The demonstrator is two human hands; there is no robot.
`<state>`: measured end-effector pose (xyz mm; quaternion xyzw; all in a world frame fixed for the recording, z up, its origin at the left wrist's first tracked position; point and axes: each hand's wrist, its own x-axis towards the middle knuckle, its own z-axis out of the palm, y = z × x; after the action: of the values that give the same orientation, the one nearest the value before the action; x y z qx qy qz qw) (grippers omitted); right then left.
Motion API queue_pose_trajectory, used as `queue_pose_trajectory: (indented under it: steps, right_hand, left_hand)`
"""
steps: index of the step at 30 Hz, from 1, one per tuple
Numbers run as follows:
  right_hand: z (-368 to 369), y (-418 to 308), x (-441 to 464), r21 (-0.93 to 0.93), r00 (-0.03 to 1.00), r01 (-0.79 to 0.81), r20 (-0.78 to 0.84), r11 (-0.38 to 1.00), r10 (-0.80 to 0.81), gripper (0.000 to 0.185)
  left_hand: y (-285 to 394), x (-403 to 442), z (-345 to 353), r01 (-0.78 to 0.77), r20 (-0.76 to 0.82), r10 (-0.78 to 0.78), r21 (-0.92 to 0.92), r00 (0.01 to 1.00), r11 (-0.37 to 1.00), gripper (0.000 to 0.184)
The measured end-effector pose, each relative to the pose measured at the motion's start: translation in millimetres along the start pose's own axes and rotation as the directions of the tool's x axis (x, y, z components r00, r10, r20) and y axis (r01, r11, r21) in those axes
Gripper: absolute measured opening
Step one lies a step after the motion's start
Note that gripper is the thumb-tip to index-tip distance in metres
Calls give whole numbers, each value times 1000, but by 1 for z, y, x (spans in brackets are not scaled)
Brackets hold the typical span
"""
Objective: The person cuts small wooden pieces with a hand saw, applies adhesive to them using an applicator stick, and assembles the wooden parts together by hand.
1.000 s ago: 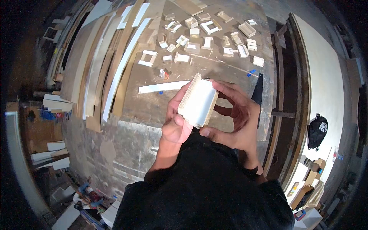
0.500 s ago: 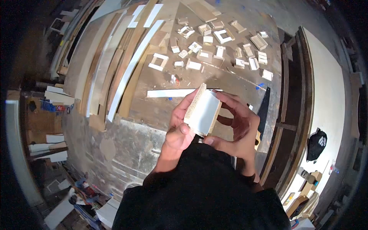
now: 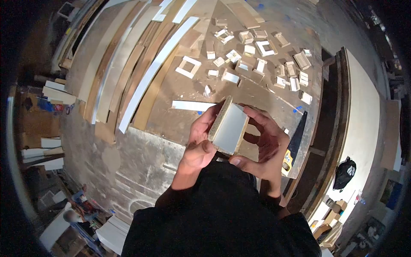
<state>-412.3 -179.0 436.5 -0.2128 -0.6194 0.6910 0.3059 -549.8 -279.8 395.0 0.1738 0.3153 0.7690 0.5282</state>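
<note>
A small block of chipboard pieces (image 3: 230,129) is held up in front of my chest, its smooth white face turned up and its rough, speckled cut edges showing. My left hand (image 3: 199,139) wraps round its left side, with the thumb against the lower left corner. On the other side my right hand (image 3: 269,143) grips it between the fingers at the top right and the thumb at the lower edge. A white strip (image 3: 192,105) lies on the worktable just beyond my left hand. To the right of my right hand lies a handsaw (image 3: 296,141) with a yellow handle.
Several small chipboard frames and blocks (image 3: 231,77) are scattered over the far part of the worktable (image 3: 167,92). Long boards and strips (image 3: 150,73) lie at the left. A pale panel (image 3: 364,111) carrying a black bag (image 3: 345,173) is at the right.
The view has shifted, so the table's contents sit slightly lower and further right. The block is tilted slightly differently, its white face now greyer. Both hands keep their hold.
</note>
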Motion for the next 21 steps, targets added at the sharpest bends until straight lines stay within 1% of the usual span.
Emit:
queue_pose_trajectory:
  steps: [2, 4, 6, 8, 13, 15, 17, 21]
  right_hand:
    - [13, -2, 7, 5, 1000, -11, -2, 1000, 11, 87]
    - [24, -2, 14, 10, 1000, -15, -11, 1000, 15, 88]
    - [34, -1, 20, -6, 1000, 14, -20, 1000, -14, 89]
    - [42, 1, 26, -11, 999, 29, -34, 1000, -29, 90]
    - [61, 3, 41, -26, 996, 44, -75, 999, -46, 90]
    - [64, 5, 44, -22, 992, 90, -88, 996, -91, 88]
    - [66, 5, 49, -37, 992, 90, -90, 995, -93, 88]
    - [68, 6, 53, -57, 990, 90, -100, 994, -96, 88]
  left_hand:
    - [8, 4, -11, -41, 56, 41, 3, 998, 999, 112]
    - [16, 6, -21, -55, 68, 55, -4, 996, 998, 109]
    - [25, 10, -29, -66, 84, 67, -11, 994, 998, 107]
    - [34, 17, -36, -66, 179, 67, -11, 982, 998, 103]
    - [47, 24, -49, -66, 143, 68, -21, 987, 998, 100]
    - [50, 30, -56, -63, 151, 65, -19, 986, 998, 101]
    - [56, 38, -61, -43, 227, 44, -8, 973, 999, 101]
    - [61, 45, -60, -69, 239, 66, 5, 969, 998, 98]
